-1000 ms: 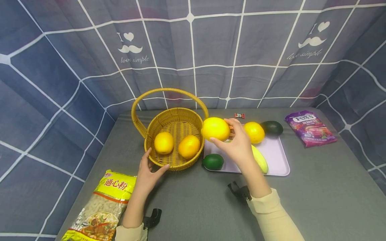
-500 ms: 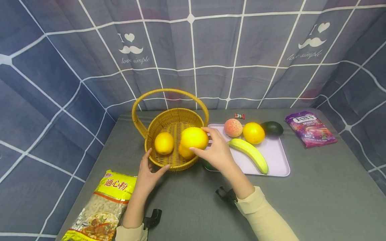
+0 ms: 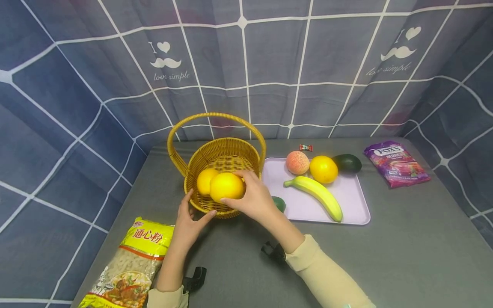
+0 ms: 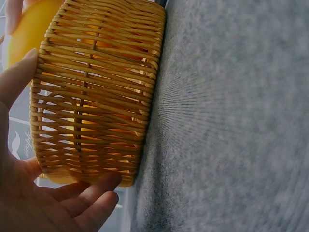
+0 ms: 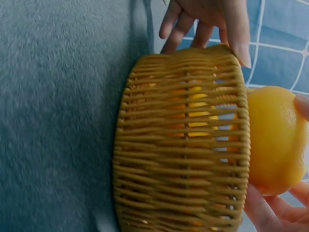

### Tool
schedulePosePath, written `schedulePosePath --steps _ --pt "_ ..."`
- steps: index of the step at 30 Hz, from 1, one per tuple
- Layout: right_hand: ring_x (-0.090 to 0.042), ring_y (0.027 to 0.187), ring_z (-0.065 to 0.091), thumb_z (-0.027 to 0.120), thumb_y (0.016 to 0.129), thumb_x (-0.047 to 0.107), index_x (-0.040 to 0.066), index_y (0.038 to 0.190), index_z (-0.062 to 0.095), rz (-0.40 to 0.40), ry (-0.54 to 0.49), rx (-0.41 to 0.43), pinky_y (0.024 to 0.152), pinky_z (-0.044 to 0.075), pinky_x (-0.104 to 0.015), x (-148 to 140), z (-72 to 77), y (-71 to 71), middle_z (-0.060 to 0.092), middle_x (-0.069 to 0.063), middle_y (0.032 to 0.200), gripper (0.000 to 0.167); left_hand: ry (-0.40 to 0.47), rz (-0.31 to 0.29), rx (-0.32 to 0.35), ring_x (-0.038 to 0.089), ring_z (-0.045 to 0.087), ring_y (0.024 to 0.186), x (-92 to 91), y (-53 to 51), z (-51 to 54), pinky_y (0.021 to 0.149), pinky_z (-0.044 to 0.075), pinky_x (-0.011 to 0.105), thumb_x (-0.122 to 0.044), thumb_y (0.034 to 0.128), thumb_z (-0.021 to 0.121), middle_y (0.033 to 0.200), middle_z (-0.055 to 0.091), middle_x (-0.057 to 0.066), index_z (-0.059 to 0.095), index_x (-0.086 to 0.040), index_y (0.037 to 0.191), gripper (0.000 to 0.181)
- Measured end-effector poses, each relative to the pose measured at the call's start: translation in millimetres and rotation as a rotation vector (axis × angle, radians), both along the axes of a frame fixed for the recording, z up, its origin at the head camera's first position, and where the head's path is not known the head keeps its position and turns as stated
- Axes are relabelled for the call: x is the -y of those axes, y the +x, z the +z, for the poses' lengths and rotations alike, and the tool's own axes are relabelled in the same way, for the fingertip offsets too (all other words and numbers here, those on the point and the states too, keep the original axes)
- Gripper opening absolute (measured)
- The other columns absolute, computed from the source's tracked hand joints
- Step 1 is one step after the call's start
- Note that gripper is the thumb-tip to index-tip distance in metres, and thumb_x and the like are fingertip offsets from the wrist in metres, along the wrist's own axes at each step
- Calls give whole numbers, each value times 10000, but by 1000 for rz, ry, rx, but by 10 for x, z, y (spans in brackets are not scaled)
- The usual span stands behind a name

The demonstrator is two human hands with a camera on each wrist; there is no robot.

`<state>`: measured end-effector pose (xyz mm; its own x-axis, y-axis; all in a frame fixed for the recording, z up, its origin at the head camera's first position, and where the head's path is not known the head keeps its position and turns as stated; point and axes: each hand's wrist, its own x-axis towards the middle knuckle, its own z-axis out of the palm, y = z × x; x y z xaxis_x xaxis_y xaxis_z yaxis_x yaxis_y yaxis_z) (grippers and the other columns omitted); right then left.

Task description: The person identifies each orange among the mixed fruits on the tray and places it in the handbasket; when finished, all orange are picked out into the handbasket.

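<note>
My right hand (image 3: 256, 199) grips a yellow-orange orange (image 3: 226, 188) over the near side of the wicker basket (image 3: 231, 161), with the thumb below and fingers behind it. Another orange (image 3: 205, 179) lies in the basket, partly covered by the held one; the third in there is hidden in the head view. My left hand (image 3: 188, 224) holds the basket at its near left rim, and the left wrist view shows the thumb at the rim and the other fingers along the outer wall. Through the weave (image 5: 178, 145), the right wrist view shows orange patches.
Right of the basket is a lilac tray (image 3: 356, 214) with a peach (image 3: 297, 162), an orange (image 3: 324, 169), a banana (image 3: 317, 194), a dark avocado (image 3: 347, 164) and a partly hidden green fruit (image 3: 279, 203). A macaroni bag (image 3: 135, 265), small candy (image 3: 306, 147) and purple candy bag (image 3: 396, 164) lie around.
My right hand has carried the orange leftward from the tray's edge to over the basket, uncovering the peach and banana. My left hand has stayed at the basket rim.
</note>
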<state>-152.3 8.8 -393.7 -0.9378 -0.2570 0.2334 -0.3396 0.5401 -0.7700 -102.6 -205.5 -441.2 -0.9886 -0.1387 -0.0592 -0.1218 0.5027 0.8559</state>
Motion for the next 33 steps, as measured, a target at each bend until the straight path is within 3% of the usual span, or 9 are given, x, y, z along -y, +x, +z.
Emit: schedulePosePath --steps 33 --pt "-192 1053 512 795 745 467 114 1328 511 69 250 -124 857 499 -393 279 -68 78 518 -32 1232 738 -11 -9 -17 438 374 1304 24 -6 -35 1053 347 538 -418 800 780 1544 160 199 158 -173 1540 997"
